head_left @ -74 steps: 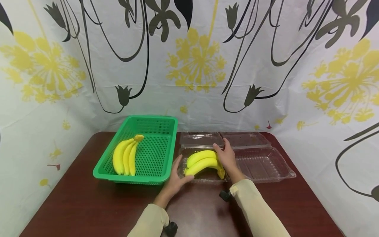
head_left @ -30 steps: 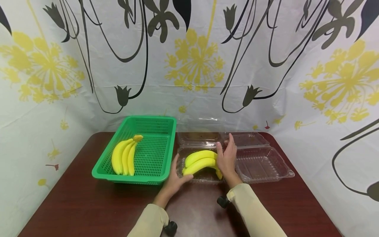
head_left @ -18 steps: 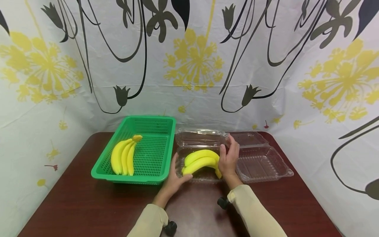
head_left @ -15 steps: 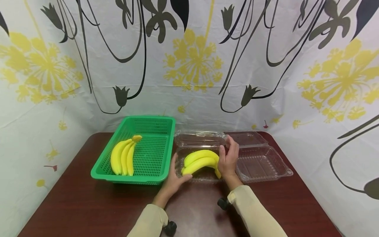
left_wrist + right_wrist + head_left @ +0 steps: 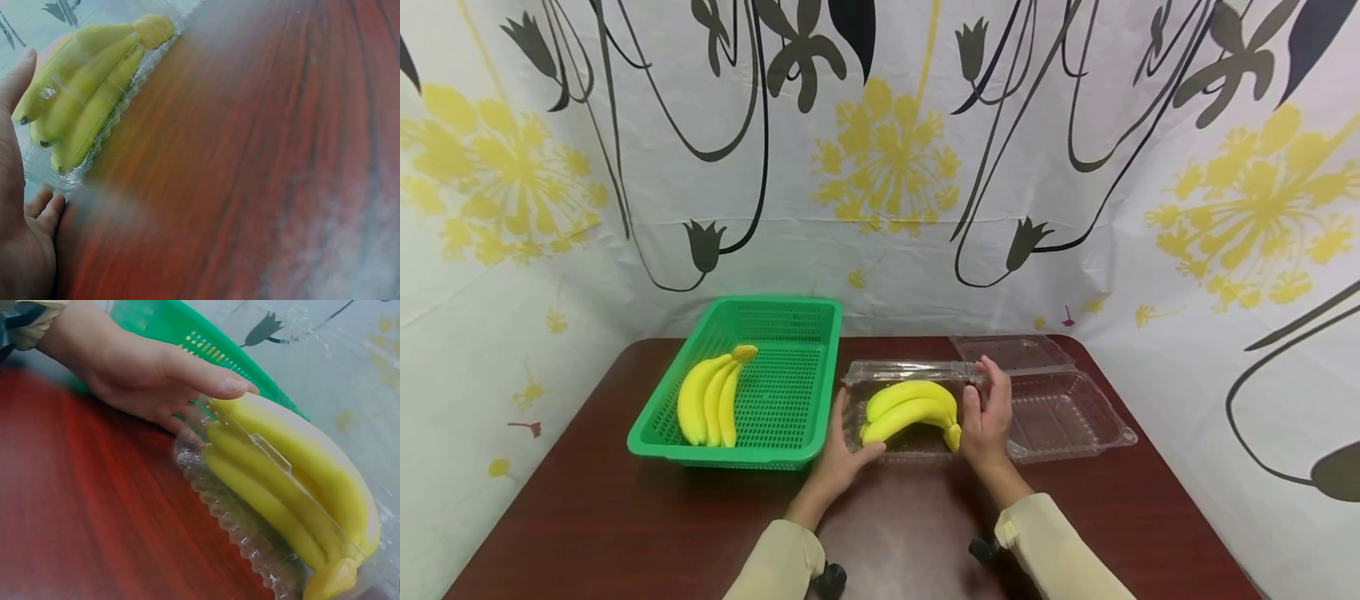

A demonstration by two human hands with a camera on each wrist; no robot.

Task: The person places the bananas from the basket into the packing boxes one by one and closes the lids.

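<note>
A clear plastic clamshell container [image 5: 898, 457] stands on the table with a bunch of yellow bananas [image 5: 910, 412] in it. Its hinged lid [image 5: 910, 372] is tilted forward over the back of the tray. My left hand [image 5: 837, 462] rests at the left front corner, index finger along the end and thumb at the front edge. The right wrist view shows this left hand [image 5: 140, 372] too, its thumb beside the banana tips. At the right end, my right hand [image 5: 988, 421] has its fingers raised at the lid's corner, thumb apart from them.
On the left stands a green plastic basket [image 5: 833, 350] with another bunch of bananas [image 5: 711, 398]. A second clear container [image 5: 1060, 408] lies open at the right of the first. The dark red table [image 5: 587, 525] meets a patterned cloth [image 5: 880, 275] at the back.
The lid has swung up from lying flat behind the tray and now leans forward over it. My right hand has moved along with it; my left hand stays at the corner.
</note>
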